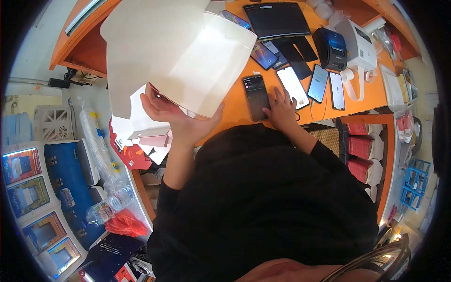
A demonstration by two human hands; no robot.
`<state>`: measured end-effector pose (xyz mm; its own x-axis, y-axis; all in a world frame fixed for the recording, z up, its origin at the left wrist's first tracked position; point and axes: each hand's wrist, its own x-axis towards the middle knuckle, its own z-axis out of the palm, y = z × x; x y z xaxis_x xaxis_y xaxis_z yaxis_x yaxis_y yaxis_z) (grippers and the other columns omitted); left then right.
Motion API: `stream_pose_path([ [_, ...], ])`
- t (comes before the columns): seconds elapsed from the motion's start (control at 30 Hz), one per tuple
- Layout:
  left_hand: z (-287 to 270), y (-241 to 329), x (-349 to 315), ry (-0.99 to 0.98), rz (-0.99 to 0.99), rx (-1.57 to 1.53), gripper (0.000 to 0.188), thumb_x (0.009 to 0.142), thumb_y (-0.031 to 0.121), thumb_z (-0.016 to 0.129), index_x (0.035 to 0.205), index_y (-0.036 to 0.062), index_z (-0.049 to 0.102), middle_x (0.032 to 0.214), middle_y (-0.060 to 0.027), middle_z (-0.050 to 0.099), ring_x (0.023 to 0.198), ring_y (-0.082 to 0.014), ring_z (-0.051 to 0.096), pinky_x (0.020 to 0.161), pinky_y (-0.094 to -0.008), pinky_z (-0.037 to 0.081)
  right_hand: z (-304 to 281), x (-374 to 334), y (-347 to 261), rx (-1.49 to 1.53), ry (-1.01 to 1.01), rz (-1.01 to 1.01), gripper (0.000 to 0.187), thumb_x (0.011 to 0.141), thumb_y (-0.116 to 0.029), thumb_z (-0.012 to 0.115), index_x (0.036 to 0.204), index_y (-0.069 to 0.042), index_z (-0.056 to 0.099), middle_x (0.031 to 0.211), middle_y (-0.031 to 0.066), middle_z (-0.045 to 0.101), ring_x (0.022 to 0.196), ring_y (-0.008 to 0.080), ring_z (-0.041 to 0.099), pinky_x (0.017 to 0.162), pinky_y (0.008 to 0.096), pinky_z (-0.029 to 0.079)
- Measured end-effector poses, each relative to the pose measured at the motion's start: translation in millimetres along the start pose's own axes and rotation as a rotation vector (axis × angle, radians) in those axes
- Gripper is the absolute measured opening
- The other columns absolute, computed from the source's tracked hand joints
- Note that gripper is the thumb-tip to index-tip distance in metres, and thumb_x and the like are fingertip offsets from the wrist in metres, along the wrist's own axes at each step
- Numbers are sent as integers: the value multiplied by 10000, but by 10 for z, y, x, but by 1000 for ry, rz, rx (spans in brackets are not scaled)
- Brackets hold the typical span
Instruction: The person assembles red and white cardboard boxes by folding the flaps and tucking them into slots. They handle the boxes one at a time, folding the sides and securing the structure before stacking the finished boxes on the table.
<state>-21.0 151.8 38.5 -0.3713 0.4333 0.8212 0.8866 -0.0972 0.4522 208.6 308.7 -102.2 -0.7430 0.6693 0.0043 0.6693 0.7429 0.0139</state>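
My left hand is raised over the left side of the desk, gripping a large white cardboard box by its lower edge. The box is tilted and its pale inside shows. My right hand lies on the desk with its fingers spread. Its thumb reaches the lower edge of a phone with a dark screen. The fingertips are at a phone with a white screen, whether touching it I cannot tell. Two more lit phones, one teal and one white, lie farther right.
A tablet, a black printer and a white label printer stand at the back of the orange desk. Paper and red card lie below the box. A plastic bottle and red bag are at the left.
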Motion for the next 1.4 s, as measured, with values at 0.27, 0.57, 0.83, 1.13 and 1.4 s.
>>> stream_pose_path([
  [0.27, 98, 49, 54, 38, -24, -42, 1232, 522, 235, 885, 1419, 2, 74, 1307, -188, 282, 1229, -276, 375, 1008, -403, 353, -262, 85, -44, 37, 16, -8, 643, 869, -484, 645, 1389, -139, 493, 1532, 136, 301, 1390, 370, 303, 1024, 633, 313],
  [0.57, 93, 142, 59, -59, -189, -16, 1199, 486, 284, 931, 1387, -39, 208, 1253, -173, 378, 1191, -295, 435, 992, -408, 390, -418, 99, -131, 57, -50, -40, 735, 880, -552, 602, 1417, -74, 452, 1566, 135, 261, 1424, 381, 245, 1066, 630, 254],
  [0.83, 237, 93, -13, -72, -217, -140, 1196, 508, 340, 941, 1385, -33, 219, 1289, -193, 365, 1261, -346, 372, 1031, -431, 365, -265, 60, -225, 143, -325, -189, 693, 893, -515, 611, 1418, -89, 457, 1551, 133, 301, 1407, 363, 290, 1061, 587, 284],
  [1.13, 746, -15, -150, 24, 220, 44, 1121, 593, 395, 884, 1447, 77, 232, 1424, -252, 299, 1252, -444, 365, 1017, -557, 361, -1845, 376, -345, 614, 334, -583, 345, 912, -277, 631, 1205, -94, 631, 1195, 162, 628, 1167, 359, 541, 1022, 472, 369],
  [1.4, 733, -390, -366, -261, 8, 38, 825, 720, 248, 788, 1390, 22, 363, 1336, -208, 417, 1250, -403, 389, 1026, -549, 326, -1669, 706, -438, 673, 247, -413, 176, 860, -210, 668, 997, -105, 701, 760, 140, 670, 694, 346, 651, 608, 415, 509],
])
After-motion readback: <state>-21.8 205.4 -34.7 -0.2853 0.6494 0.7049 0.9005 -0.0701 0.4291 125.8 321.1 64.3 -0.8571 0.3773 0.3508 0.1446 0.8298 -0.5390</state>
